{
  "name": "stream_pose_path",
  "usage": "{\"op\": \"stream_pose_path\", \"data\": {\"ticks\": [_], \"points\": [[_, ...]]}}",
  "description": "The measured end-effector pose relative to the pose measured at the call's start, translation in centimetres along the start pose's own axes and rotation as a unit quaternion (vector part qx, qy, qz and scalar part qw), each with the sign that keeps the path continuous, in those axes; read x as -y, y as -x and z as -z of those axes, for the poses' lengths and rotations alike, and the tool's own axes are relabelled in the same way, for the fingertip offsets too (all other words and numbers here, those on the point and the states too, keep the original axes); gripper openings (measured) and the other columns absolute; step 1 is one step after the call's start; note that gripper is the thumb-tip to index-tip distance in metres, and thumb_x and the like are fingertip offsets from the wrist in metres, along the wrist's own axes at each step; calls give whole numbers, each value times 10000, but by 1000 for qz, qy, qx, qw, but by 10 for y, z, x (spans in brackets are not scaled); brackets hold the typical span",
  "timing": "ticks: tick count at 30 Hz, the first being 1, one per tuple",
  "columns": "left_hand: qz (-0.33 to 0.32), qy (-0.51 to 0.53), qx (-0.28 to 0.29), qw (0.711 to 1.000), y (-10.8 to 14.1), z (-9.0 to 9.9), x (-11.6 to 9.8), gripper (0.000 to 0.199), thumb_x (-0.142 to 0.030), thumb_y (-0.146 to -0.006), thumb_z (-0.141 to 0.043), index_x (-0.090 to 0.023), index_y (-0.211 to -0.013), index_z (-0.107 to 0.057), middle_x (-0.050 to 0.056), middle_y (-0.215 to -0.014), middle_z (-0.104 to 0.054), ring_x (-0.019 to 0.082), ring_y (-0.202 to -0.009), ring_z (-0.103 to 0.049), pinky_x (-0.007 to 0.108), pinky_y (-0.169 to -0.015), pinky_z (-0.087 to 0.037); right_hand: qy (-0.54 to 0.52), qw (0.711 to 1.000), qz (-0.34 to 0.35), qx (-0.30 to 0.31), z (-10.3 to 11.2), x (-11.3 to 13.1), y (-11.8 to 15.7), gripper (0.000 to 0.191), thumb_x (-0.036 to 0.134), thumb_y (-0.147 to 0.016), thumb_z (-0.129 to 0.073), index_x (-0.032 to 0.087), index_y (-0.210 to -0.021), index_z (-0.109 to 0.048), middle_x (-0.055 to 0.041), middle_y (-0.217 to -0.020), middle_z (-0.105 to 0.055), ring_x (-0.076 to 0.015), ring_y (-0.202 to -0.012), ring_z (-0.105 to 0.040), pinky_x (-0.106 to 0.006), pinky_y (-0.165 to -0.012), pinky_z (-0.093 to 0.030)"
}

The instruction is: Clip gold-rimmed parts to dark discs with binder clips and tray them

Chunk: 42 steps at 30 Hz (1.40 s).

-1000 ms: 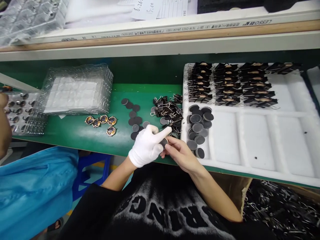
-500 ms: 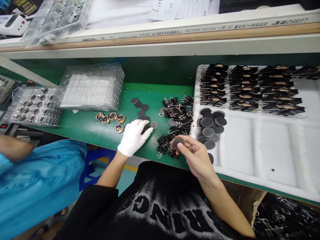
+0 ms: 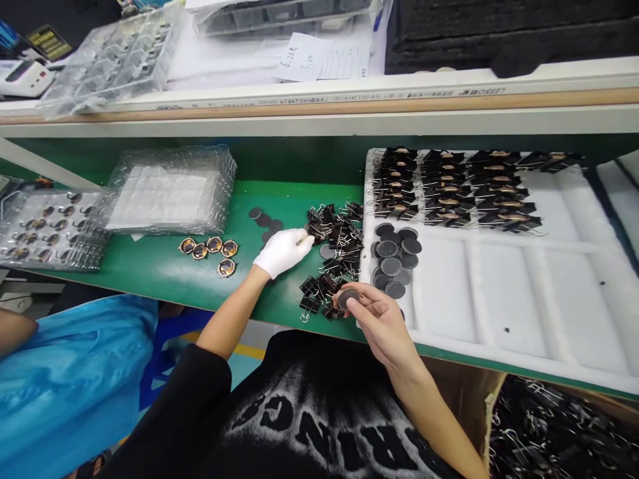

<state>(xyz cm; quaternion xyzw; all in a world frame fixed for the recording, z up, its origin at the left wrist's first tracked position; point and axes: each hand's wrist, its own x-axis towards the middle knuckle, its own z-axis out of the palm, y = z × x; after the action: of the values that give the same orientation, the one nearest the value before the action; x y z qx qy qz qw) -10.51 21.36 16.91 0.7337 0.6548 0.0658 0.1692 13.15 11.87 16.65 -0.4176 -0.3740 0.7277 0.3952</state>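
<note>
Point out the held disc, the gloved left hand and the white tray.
Held disc [image 3: 346, 297], head view: on its dark flat face.
Gloved left hand [image 3: 283, 253], head view: on its back.
White tray [image 3: 444, 279], head view: on the floor of a compartment.

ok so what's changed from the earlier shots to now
The gloved left hand moved from the dark disc in the right hand leftward to the loose discs, then rightward to the black binder clips; whether it grips one is unclear. The right hand still holds its disc. The gold-rimmed pieces and white foam tray stayed put.
</note>
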Motion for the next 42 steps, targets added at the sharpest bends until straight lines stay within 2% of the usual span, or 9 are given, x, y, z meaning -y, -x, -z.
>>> {"op": "stream_pose_path", "data": {"ticks": [7, 13, 18, 21, 25, 30, 34, 40, 42], "points": [[-96, -190, -70, 975, 41, 36, 8, 367, -334, -995, -483, -186, -687, -616, 65, -671, -604, 205, -654, -579, 336, -628, -294, -16, 1000, 8, -6, -4, 7, -11, 255, 388, -842, -824, 262, -1056, -768, -47, -983, -799, -169, -878, -707, -278, -789, -561], [-210, 19, -165, 964, 62, 39, -13, 388, -257, -995, -502, -200, -612, -524, -9, -603, -541, 126, -582, -495, 292, -635, -363, 9, 997, 54, 45, -16, 12, -26, 200, 360, -831, -821, 256, -998, -788, -94, -1205, -764, -264, -1240, -648, -341, -873, -589], [-196, 69, -184, 961, 72, 30, -33, 371, -416, -875, -655, -210, -622, -480, -42, -555, -497, 109, -513, -449, 279, -551, -321, 36, 993, 84, 73, -9, 18, -27, 212, 335, -793, -846, 260, -982, -790, -57, -1000, -798, -214, -934, -744, -353, -836, -618], [-119, 54, -110, 985, 70, 35, -37, 392, -532, -752, -729, -215, -697, -504, -54, -570, -514, 112, -500, -445, 273, -538, -305, 76, 988, 120, 63, 0, 23, -23, 181, 288, -779, -850, 251, -950, -807, -62, -972, -799, -214, -984, -732, -336, -866, -615], [-172, 94, 18, 980, 63, 39, -43, 404, -531, -805, -637, -216, -641, -444, -48, -544, -473, 109, -501, -409, 273, -542, -289, 97, 983, 119, 99, 4, 31, -16, 134, 252, -804, -822, 248, -938, -819, -61, -935, -783, -189, -899, -727, -281, -758, -613], [-156, 131, 59, 977, 58, 41, -50, 342, -442, -840, -565, -222, -650, -385, -71, -513, -352, 96, -486, -317, 267, -522, -255, 67, 990, 116, 39, 8, 38, -8, 142, 256, -832, -811, 271, -973, -808, -58, -1122, -759, -156, -853, -714, -231, -625, -569], [-140, 161, 108, 971, 57, 48, -49, 252, -368, -893, -540, -219, -727, -425, -91, -528, -391, 86, -495, -343, 241, -539, -299, 64, 991, 113, -15, 26, 47, -7, 164, 292, -853, -808, 275, -1015, -792, -37, -964, -773, -134, -744, -688, -217, -558, -529], [-161, 99, 126, 974, 47, 54, -49, 308, -419, -957, -502, -216, -733, -444, -72, -562, -427, 100, -513, -384, 259, -545, -291, 117, 979, 126, 105, 39, 55, -4, 160, 305, -868, -781, 239, -1013, -794, -109, -1398, -658, -190, -969, -742, -284, -743, -617], [-198, 80, 155, 965, 44, 53, -53, 301, -421, -955, -510, -216, -737, -476, -62, -571, -453, 111, -521, -409, 270, -548, -300, 132, 976, 112, 132, 32, 51, -5, 195, 323, -845, -794, 217, -1008, -796, -124, -1344, -687, -207, -978, -751, -315, -799, -631]]}}
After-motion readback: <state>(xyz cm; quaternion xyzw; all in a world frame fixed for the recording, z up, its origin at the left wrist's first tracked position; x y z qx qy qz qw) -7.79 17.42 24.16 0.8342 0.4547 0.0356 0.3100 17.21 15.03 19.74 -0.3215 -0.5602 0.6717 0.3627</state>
